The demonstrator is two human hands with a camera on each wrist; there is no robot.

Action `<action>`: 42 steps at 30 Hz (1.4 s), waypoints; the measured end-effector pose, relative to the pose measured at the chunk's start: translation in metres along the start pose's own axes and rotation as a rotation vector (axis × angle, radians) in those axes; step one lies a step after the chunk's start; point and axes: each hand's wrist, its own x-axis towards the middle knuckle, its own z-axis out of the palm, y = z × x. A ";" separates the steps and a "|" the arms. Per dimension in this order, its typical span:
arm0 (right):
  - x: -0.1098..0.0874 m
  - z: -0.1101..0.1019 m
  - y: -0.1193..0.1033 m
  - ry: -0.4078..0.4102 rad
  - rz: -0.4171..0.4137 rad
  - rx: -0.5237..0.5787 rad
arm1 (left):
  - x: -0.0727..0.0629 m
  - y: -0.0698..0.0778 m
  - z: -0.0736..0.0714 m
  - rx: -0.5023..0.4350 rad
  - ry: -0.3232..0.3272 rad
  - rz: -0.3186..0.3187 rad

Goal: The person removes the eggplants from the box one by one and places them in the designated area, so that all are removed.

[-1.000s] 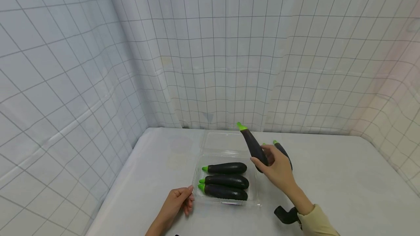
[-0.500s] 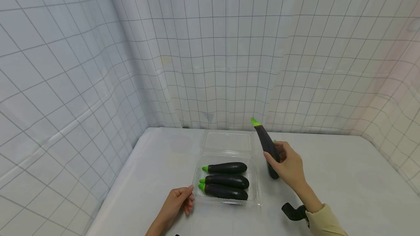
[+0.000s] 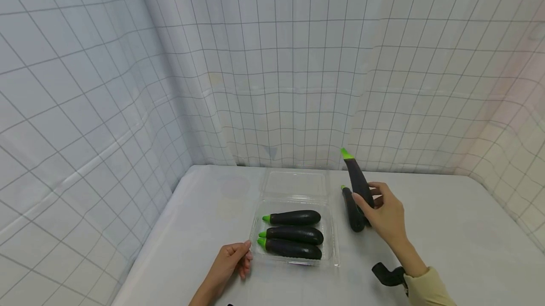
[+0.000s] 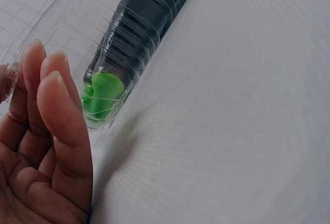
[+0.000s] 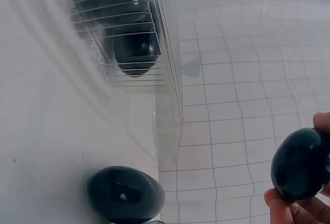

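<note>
My right hand (image 3: 385, 214) grips an eggplant (image 3: 356, 176) between thumb and fingers, raised over the table with its green stem pointing up and away. Its rounded dark end shows between the fingers in the right wrist view. Another eggplant (image 3: 352, 209) lies on the table just left of that hand. With thumb and fingertips, my left hand (image 3: 232, 261) pinches the left rim of a clear plastic clamshell container (image 3: 330, 254). Three eggplants lie side by side in it, stems to the left: a back one (image 3: 295, 217), a middle one (image 3: 294, 235) and a front one (image 3: 291, 249).
The container's hinged lid (image 3: 295, 184) lies folded back toward the rear of the white table (image 3: 443, 230). A white grid-patterned curtain (image 3: 294, 83) hangs behind and at the sides. A black curved object (image 3: 388, 275) is by the right sleeve (image 3: 427, 287).
My right hand has moved right, carrying its eggplant away from the container. The eggplant lying beside the container has come into fuller view. My left hand and the container have stayed put.
</note>
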 end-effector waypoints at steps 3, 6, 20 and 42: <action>0.000 -0.002 0.002 0.013 0.012 -0.005 | 0.000 0.000 0.000 -0.002 0.002 -0.001; 0.000 -0.004 0.005 0.023 0.017 -0.008 | 0.001 0.000 0.000 -0.003 0.004 -0.002; -0.003 -0.008 0.029 0.083 0.100 -0.026 | 0.001 -0.001 0.000 0.004 0.006 -0.010; 0.002 -0.011 0.066 0.052 0.307 -0.095 | 0.000 -0.001 0.000 0.006 0.006 0.003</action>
